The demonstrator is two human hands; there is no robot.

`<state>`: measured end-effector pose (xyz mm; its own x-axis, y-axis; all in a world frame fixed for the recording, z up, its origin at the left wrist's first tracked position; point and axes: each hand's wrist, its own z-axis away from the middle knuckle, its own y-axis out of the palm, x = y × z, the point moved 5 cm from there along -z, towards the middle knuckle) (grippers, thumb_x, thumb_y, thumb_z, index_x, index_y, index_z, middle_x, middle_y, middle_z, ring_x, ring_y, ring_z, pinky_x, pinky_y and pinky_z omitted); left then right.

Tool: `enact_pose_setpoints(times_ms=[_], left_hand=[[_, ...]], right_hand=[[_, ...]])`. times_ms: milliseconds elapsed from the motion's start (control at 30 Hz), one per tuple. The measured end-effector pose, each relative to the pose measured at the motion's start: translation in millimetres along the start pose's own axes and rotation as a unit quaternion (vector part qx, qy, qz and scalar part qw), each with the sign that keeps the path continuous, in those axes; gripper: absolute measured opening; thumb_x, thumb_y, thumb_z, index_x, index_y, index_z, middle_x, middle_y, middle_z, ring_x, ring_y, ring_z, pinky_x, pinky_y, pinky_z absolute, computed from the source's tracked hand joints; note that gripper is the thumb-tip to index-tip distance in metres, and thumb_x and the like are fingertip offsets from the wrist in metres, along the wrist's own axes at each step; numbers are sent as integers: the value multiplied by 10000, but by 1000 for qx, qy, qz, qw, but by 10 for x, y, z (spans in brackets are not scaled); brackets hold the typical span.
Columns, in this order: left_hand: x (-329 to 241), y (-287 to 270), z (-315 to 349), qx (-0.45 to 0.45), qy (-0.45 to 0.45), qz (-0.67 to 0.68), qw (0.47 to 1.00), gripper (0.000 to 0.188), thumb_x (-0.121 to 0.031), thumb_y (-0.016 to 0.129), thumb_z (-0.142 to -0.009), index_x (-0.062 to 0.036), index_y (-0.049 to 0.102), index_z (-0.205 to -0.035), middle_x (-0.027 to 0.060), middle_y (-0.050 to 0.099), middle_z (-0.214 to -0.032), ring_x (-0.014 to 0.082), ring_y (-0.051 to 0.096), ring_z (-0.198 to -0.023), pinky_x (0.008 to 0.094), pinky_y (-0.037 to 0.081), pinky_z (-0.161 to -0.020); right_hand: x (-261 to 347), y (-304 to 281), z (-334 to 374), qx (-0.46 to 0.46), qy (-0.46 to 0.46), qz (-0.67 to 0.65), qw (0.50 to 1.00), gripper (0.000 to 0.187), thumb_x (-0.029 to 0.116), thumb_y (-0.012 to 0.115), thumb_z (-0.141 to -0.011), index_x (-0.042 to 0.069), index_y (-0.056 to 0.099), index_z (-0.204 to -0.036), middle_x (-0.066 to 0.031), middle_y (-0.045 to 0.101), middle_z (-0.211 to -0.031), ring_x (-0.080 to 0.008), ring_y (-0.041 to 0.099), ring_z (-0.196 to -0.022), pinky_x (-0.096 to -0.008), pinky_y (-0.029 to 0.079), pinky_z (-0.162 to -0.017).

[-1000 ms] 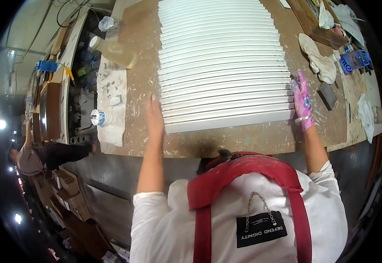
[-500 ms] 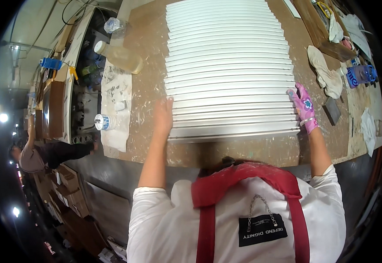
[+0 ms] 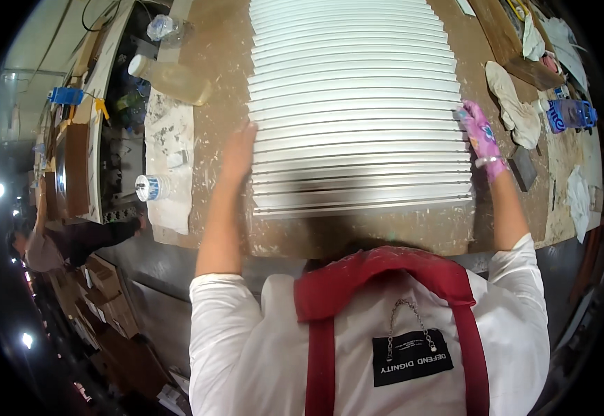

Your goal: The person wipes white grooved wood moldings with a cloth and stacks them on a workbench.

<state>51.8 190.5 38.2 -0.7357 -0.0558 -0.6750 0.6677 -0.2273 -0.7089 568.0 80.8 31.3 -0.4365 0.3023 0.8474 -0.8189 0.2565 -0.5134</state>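
Many long white slats (image 3: 357,104) lie side by side on the brown work table (image 3: 225,83), forming a wide ribbed panel in front of me. My bare left hand (image 3: 241,149) rests along their left ends, its fingers stretched out and slightly smeared by motion. On the opposite side, my right hand (image 3: 481,135), in a pink flowered glove, lies against the slats' right ends with the fingers extended away from me. Neither hand is wrapped round a slat. A dark shadow falls over the slats nearest me.
Left on the table are a jug of yellowish liquid (image 3: 173,80), a clear bottle (image 3: 166,28), a white tub (image 3: 150,188) and a stained cloth (image 3: 170,132). On the right lie a cream glove (image 3: 513,104), a dark block (image 3: 523,169), a blue-purple bottle (image 3: 571,116) and a wooden box (image 3: 503,41).
Both hands have slid farther from me along the ends of the slats. The whole view has shifted slightly, so table and slats appear a little farther left and up.
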Motion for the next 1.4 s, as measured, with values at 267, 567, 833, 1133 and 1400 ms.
enact_pose_setpoints(times_ms=[267,567,833,1133,1400], left_hand=[[302,205,1192,-111,-46,410,904,630,-391,340,-1029,-8,203,-1510,159,315,-1534,290,289,-1412,404,213,-1156],[92,359,1352,-176,-78,253,948,450,-130,490,-981,41,416,-1391,198,500,-1381,247,493,-1248,340,374,-1042],[223,318,1148,-193,-9,177,965,408,-141,505,-971,25,476,-1343,211,518,-1317,310,497,-1213,383,370,-1037],[224,321,950,-166,33,-47,985,426,-224,528,-966,41,517,-1299,273,535,-1247,402,512,-1154,448,387,-1003],[139,31,259,-130,4,53,990,504,-326,464,-990,71,515,-1295,305,530,-1276,438,541,-1130,449,392,-1006]], right_hand=[[-420,-69,1230,-125,-6,-149,981,580,291,571,-923,52,415,-1427,-153,447,-1433,-277,436,-1311,-389,344,-1107],[-248,212,1469,-112,-57,-42,991,547,233,560,-962,13,388,-1433,-153,459,-1428,-258,400,-1349,-343,287,-1125],[-122,151,1291,-173,-67,-46,982,590,278,595,-951,18,379,-1435,-182,455,-1424,-280,430,-1322,-360,326,-1105],[125,110,1161,-137,-53,129,981,558,304,575,-948,48,410,-1415,-239,495,-1363,-393,446,-1284,-413,351,-1075],[349,-103,383,-86,-28,135,987,668,432,565,-933,53,361,-1443,-268,470,-1387,-391,465,-1278,-408,349,-1088]])
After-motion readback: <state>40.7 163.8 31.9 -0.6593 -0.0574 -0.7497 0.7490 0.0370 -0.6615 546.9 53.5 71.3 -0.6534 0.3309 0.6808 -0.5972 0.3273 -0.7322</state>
